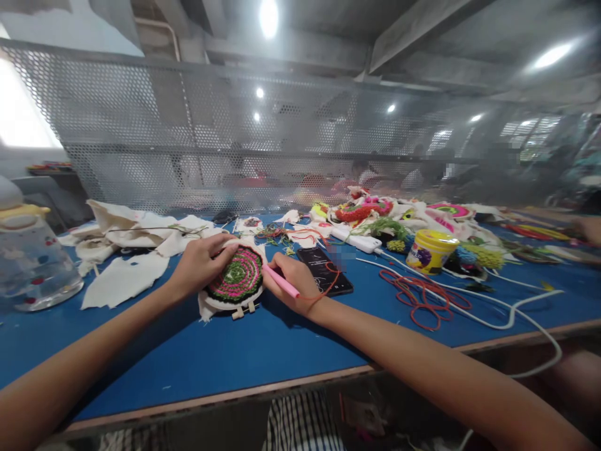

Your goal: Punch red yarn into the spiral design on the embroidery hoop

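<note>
My left hand is closed on the upper left rim of a round embroidery hoop, its thumb over the worked face. Rings of green, pink and black yarn loops fill the cloth, and pale cloth sticks out around the hoop. A screw clamp shows at its lower edge. My right hand grips a pink punch needle at the hoop's right edge; its tip is hidden. Orange yarn runs by the right wrist and over a black phone, which lies just beyond that hand.
A loose orange yarn coil, white cables and a yellow tub lie to the right. Behind them are a power strip and heaped yarn pieces. Cloth scraps and a clear bottle are on the left.
</note>
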A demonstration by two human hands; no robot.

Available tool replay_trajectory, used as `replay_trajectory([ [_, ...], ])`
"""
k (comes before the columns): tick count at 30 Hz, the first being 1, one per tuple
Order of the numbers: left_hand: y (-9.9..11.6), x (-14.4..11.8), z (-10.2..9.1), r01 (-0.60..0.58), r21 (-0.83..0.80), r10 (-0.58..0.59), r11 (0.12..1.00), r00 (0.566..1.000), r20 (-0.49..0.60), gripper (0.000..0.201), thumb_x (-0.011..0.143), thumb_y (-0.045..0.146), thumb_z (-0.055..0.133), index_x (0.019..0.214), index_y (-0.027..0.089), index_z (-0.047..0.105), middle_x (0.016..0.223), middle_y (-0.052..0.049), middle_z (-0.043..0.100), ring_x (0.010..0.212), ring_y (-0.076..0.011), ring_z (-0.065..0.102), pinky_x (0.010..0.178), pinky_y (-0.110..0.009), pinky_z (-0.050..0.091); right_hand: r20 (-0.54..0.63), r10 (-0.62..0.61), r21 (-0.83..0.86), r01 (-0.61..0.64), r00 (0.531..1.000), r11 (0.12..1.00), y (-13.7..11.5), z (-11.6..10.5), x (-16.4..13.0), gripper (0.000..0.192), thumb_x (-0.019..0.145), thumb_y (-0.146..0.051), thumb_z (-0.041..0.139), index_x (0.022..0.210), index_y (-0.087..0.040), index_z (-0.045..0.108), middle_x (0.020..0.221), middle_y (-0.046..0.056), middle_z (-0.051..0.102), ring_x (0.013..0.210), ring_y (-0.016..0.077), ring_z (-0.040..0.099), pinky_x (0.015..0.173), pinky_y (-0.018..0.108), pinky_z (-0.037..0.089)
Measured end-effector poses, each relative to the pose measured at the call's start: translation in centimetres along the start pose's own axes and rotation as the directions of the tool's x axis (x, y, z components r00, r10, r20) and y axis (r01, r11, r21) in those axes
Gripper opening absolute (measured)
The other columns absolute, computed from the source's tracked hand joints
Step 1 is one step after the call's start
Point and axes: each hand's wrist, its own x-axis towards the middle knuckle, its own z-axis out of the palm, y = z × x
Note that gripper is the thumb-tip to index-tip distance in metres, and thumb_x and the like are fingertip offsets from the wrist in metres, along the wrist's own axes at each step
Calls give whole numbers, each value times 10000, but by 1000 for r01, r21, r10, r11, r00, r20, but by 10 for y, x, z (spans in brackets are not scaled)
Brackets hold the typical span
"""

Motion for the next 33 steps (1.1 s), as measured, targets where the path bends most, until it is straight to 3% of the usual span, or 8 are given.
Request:
replay_trajectory([
  [5, -4, -1, 2, 7, -38, -5, 999, 999, 38, 388, 853, 451, 426, 993, 167, 649, 956, -61, 709, 869, -216, 645, 758, -258, 475, 60, 16, 31, -18, 998, 999, 0, -3, -1, 131, 813, -245, 514, 700, -189, 477, 635, -11, 536, 545, 113, 490, 539, 217, 346],
  [12, -2, -1, 5, 164, -201, -147, 966, 984, 99, 401, 840, 455, 396, 938, 158, 648, 867, -51, 687, 805, -218, 631, 728, -295, 503, 31, 60, 59, -62, 998, 996, 5, 0, -1, 106, 820, -255, 493, 739, -188, 482, 664, 1, 546, 579, 130, 507, 563, 230, 371],
  [15, -3, -2, 4, 173, -145, -176, 974, 984, -10, 354, 789, 431, 452, 882, 168, 672, 978, -81, 605, 997, -260, 561, 839, -355, 479, 33, 33, 93, -36, 999, 995, 6, 0, -1, 109, 823, -259, 488, 744, -185, 482, 684, 9, 548, 600, 131, 507, 577, 231, 379],
  [18, -2, -1, 1, 104, -41, -108, 994, 985, -131, 295, 733, 402, 489, 774, 166, 660, 1160, -116, 473, 1167, -296, 428, 949, -401, 406, 72, -11, 118, 3, 997, 993, 6, -2, -1, 111, 827, -265, 495, 752, -184, 481, 713, 12, 546, 621, 128, 498, 596, 230, 382],
  [21, 0, -1, 2, 61, -12, -61, 998, 998, 18, 330, 775, 431, 414, 752, 162, 603, 994, -112, 565, 999, -272, 532, 891, -399, 423, 115, -22, 140, 5, 993, 990, 4, -3, -2, 127, 829, -272, 508, 739, -192, 467, 695, -5, 522, 601, 117, 469, 584, 221, 371],
  [24, 0, -3, 9, 151, -59, -135, 987, 966, 219, 423, 806, 533, 385, 870, 161, 577, 803, -57, 630, 776, -236, 589, 720, -337, 459, 134, -45, 157, 24, 990, 987, 4, -3, -2, 126, 840, -258, 493, 735, -195, 462, 687, -10, 512, 601, 115, 461, 577, 215, 362],
  [29, -6, -6, 15, 165, -183, -106, 969, 949, 296, 482, 795, 538, 446, 1035, 151, 605, 1024, -79, 663, 915, -255, 597, 789, -312, 434, 97, -78, 126, 65, 992, 990, 6, -5, -3, 87, 791, -189, 542, 725, -178, 485, 701, 10, 530, 632, 126, 490, 598, 225, 373],
  [33, -6, -4, 12, 178, -190, -102, 966, 930, 354, 442, 789, 503, 456, 942, 134, 647, 901, -78, 682, 831, -251, 611, 730, -309, 446, 85, -102, 104, 93, 991, 990, 6, -7, -4, 99, 772, -154, 553, 697, -175, 492, 685, 11, 535, 633, 125, 497, 596, 224, 380],
])
